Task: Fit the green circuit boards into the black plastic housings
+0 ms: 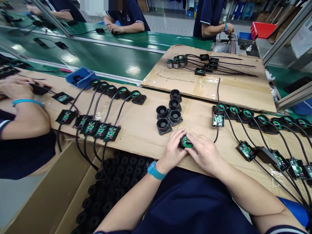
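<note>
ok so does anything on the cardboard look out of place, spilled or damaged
Nothing looks spilled or damaged. One mild oddity: the open box beyond the right hand has a cable pointing toward the far side, while the boxes farther right trail theirs toward the near side.

The left hand (173,148) and right hand (204,149) hold a round green-topped part (187,142), apparently black below. Five black housings (175,116) stand beyond.

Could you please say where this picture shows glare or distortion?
Head view: white glare on the glossy green surface; head view: shine on clear plastic tape across the far tan cardboard sheet; head view: bare right forearm looks stretched, probably by wide-angle distortion.
</note>
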The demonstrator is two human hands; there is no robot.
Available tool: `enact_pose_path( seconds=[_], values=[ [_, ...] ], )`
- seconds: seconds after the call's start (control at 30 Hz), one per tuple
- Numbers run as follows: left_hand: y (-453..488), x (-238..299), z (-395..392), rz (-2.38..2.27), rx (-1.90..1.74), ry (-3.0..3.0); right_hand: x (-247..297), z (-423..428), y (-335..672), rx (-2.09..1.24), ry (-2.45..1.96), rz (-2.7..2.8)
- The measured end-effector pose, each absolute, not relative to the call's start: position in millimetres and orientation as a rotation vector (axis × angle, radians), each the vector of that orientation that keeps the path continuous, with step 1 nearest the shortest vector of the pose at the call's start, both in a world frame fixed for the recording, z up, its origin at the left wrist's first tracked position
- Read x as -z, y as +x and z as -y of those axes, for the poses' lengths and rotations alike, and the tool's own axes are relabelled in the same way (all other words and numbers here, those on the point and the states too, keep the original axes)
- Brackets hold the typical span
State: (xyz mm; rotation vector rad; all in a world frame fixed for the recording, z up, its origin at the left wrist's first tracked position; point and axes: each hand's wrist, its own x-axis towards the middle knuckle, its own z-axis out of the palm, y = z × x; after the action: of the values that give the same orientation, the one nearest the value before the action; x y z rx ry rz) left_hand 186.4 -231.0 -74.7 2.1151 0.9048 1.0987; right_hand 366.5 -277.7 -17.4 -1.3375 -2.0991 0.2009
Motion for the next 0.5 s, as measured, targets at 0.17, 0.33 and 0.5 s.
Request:
enact_pose_path(
  seconds=[0.17, 0.33, 0.5],
  values=[
    [186, 76, 229, -0.869, -1.058, 2.096, 12, 278, 363, -0.258, -1.456, 2.199],
    [186, 76, 228, -0.905, -1.042, 2.026, 15, 277, 366, -0.333, -1.519, 2.147],
    [187, 71, 229, -0.969, -0.989, 1.951, 16, 273, 388, -0.441, -1.526, 2.064]
  ],
)
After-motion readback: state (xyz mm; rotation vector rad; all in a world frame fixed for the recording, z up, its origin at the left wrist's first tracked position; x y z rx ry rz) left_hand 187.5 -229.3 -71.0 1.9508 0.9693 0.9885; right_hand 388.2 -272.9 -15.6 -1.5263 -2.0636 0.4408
